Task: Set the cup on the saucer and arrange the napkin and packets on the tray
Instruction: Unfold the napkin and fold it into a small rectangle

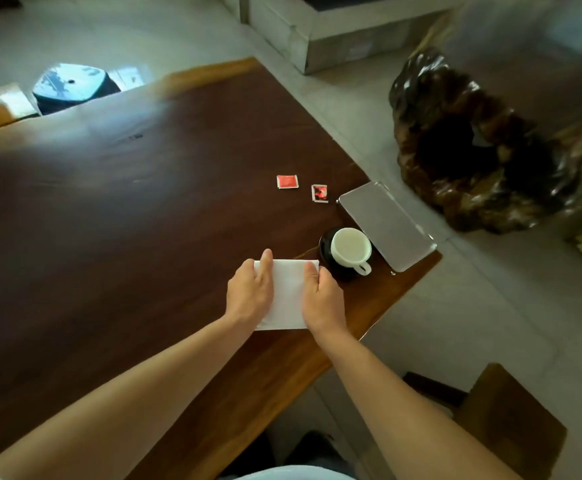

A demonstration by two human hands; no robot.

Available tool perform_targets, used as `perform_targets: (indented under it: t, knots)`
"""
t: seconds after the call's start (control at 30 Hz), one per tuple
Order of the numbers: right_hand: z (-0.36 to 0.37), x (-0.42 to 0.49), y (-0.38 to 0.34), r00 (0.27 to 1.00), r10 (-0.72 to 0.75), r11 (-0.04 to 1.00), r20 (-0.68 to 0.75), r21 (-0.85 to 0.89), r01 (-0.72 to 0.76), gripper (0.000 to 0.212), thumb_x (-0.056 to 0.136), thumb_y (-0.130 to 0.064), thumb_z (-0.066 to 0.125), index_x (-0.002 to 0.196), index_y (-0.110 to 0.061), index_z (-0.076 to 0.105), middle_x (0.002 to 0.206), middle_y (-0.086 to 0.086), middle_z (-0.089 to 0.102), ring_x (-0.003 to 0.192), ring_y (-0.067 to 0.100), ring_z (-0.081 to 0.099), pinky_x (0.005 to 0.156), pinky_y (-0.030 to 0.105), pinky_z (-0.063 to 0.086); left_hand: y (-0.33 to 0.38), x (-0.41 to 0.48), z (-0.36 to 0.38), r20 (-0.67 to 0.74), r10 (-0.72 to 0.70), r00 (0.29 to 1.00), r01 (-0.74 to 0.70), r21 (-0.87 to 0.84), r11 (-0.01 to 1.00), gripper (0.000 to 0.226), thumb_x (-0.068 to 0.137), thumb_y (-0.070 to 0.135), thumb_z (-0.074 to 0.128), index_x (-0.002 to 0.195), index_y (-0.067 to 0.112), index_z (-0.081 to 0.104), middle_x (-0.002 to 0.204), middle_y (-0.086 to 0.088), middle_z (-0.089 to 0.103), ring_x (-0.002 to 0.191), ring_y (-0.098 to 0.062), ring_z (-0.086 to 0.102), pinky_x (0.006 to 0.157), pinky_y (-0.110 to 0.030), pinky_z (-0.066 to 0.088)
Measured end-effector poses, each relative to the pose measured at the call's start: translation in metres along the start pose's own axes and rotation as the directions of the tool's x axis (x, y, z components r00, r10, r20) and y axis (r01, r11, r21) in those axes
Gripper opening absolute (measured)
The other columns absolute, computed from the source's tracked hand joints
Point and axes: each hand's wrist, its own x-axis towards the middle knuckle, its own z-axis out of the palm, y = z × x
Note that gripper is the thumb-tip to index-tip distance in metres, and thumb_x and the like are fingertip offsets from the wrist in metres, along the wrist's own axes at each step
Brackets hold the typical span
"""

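A white napkin (pixel 287 292) lies flat on the dark wooden table (pixel 109 220). My left hand (pixel 249 292) rests on its left edge with fingers extended. At its right edge my right hand (pixel 322 297) has curled fingers pressing or pinching the napkin. Just beyond stands a white cup (pixel 350 249) on a black saucer (pixel 326 251), handle pointing toward me. A silver rectangular tray (pixel 386 226) lies to the right of the cup near the table's corner. Two red packets (pixel 287 181) (pixel 320 193) lie on the table farther out, left of the tray.
The table's right edge runs diagonally close to the tray. A large dark carved wood stump (pixel 473 150) stands on the floor to the right. A wooden stool (pixel 511 420) sits at lower right, a round dark stool (pixel 71 86) beyond the far edge.
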Motion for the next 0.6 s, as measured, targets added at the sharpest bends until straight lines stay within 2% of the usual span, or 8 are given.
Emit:
perform_targets:
  t: [0.07,0.13,0.23,0.27,0.37,0.43,0.5,0.6]
  knots:
    - [-0.021,-0.008,-0.003,0.996,-0.054,0.998,-0.075,0.005,0.055,0.033,0.103,-0.049,0.029,0.110,-0.023,0.049,0.103,-0.004,0.059,0.082,0.008,0.060,0.062,0.012,0.047,0.018,-0.018,0.011,-0.034,0.060,0.998,-0.058,0.051,0.997,0.047,0.103,0.051,0.033,0.096,0.009,0.053,0.088,0.001,0.054,0.071,-0.011,0.050,0.056,-0.023,0.032]
    - [-0.044,-0.013,-0.004,0.984,-0.104,0.995,-0.144,-0.011,0.103,0.031,0.104,-0.045,0.030,0.107,-0.021,0.049,0.100,-0.004,0.056,0.075,0.004,0.056,0.056,0.011,0.044,0.031,-0.032,0.023,-0.057,0.165,0.985,-0.161,0.072,0.984,0.046,0.103,0.051,0.032,0.093,0.011,0.052,0.082,0.003,0.055,0.067,-0.010,0.051,0.053,-0.021,0.032]
    - [-0.082,-0.023,0.000,0.963,-0.148,0.988,-0.224,-0.001,0.152,0.037,0.104,-0.044,0.030,0.109,-0.015,0.052,0.100,0.000,0.056,0.082,0.012,0.060,0.061,0.032,0.058,0.053,-0.052,0.044,-0.079,0.312,0.947,-0.315,-0.027,0.949,0.040,0.103,0.049,0.037,0.082,0.016,0.048,0.077,0.001,0.057,0.067,-0.013,0.056,0.053,-0.025,0.042]
    - [-0.092,-0.025,0.001,0.957,-0.163,0.985,-0.241,0.009,0.170,0.039,0.104,-0.044,0.031,0.110,-0.013,0.054,0.099,0.000,0.057,0.086,0.016,0.062,0.064,0.035,0.059,0.060,-0.059,0.050,-0.089,0.344,0.935,-0.349,-0.050,0.936,0.038,0.103,0.046,0.040,0.081,0.016,0.046,0.076,0.001,0.056,0.065,-0.013,0.055,0.052,-0.023,0.042]
    - [-0.132,-0.036,0.010,0.949,-0.209,0.977,-0.237,-0.001,0.215,0.034,0.104,-0.044,0.031,0.114,-0.018,0.051,0.097,-0.008,0.054,0.078,0.005,0.059,0.054,0.008,0.047,0.082,-0.089,0.071,-0.126,0.434,0.892,-0.445,-0.081,0.892,0.032,0.105,0.035,0.042,0.080,0.015,0.045,0.072,0.003,0.054,0.061,-0.011,0.052,0.046,-0.013,0.040]
    - [-0.153,-0.043,0.016,0.944,-0.222,0.975,-0.243,-0.032,0.221,0.021,0.104,-0.041,0.032,0.109,-0.025,0.045,0.091,-0.015,0.049,0.072,-0.003,0.052,0.051,0.000,0.041,0.089,-0.103,0.087,-0.126,0.467,0.875,-0.478,-0.086,0.874,0.028,0.106,0.030,0.040,0.084,0.014,0.046,0.074,0.006,0.054,0.062,-0.012,0.054,0.048,-0.008,0.042]
    - [-0.179,-0.052,0.026,0.943,-0.220,0.974,-0.252,-0.003,0.226,0.014,0.105,-0.039,0.032,0.109,-0.029,0.041,0.090,-0.018,0.046,0.073,-0.005,0.051,0.051,-0.002,0.040,0.096,-0.116,0.108,-0.109,0.503,0.857,-0.512,-0.074,0.856,0.027,0.106,0.030,0.037,0.089,0.013,0.048,0.077,0.008,0.056,0.066,-0.012,0.057,0.050,-0.011,0.044]
    - [-0.207,-0.056,0.042,0.949,-0.196,0.977,-0.249,0.031,0.210,0.019,0.104,-0.042,0.030,0.114,-0.031,0.041,0.099,-0.013,0.049,0.078,-0.002,0.054,0.052,0.003,0.040,0.105,-0.130,0.133,-0.094,0.531,0.842,-0.537,-0.073,0.840,0.026,0.107,0.028,0.035,0.092,0.013,0.050,0.079,0.008,0.057,0.069,-0.012,0.057,0.055,-0.015,0.042]
